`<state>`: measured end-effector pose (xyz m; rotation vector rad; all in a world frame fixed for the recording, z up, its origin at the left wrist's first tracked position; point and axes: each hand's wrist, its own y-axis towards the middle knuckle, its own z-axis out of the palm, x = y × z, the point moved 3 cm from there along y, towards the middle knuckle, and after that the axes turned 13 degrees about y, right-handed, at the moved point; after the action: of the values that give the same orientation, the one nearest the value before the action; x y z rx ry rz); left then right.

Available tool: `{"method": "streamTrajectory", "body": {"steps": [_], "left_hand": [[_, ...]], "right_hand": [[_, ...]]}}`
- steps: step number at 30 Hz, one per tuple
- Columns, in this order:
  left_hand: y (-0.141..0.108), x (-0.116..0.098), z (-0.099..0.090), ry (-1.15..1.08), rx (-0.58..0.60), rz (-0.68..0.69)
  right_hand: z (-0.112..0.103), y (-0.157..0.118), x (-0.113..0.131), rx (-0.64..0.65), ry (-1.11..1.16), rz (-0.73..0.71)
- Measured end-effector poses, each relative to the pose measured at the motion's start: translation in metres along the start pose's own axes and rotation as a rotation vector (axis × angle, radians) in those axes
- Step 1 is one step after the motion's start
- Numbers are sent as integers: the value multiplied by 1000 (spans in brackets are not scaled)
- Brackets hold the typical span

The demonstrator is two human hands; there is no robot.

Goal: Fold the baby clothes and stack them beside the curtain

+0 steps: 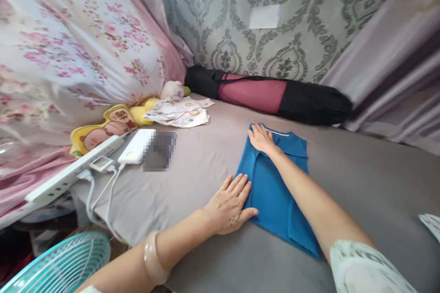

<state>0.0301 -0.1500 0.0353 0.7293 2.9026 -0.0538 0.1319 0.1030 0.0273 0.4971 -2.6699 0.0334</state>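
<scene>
A blue garment (273, 187), folded into a narrow panel, lies flat on the grey bed sheet (202, 160). Its collar end, with a pale strip inside, points toward the wall. My left hand (233, 203) rests flat on the garment's left edge, fingers stretched out and partly on the sheet. Near the collar, my right hand (261, 139) presses palm down on the upper left corner, its fingers extended. Neither hand grips the cloth. My right forearm crosses over the garment and hides part of its right side.
At the left are a white power strip (74, 169) with cables, a white power bank (137, 146) and a blurred dark rectangle (160, 152). Behind lie a patterned cloth (180, 112) and plush toys (117, 123). A black-and-pink long bag (252, 94) lines the wall; a turquoise fan (65, 261) stands lower left.
</scene>
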Motion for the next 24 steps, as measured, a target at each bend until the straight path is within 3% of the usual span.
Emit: {"method": "streamTrajectory", "body": {"steps": [3,6,12,15,19,24], "left_hand": [[-2,0,-4,-17,-9,18],[-9,16,-15,-21,-64,-45],[-51,96,-37,68,-362,-507],[-79,130,-40,185,-401,-771],[-106,153,-39,261,-403,-986],[-114,164,-40,279,-400,-1097]], "right_hand": [[15,-7,-1,85,-16,66],[24,-5,-2,68,-61,54],[24,-3,0,54,-75,52],[24,-2,-1,51,-72,61],[24,-2,-1,55,-57,55],[23,-3,0,60,-53,60]]}}
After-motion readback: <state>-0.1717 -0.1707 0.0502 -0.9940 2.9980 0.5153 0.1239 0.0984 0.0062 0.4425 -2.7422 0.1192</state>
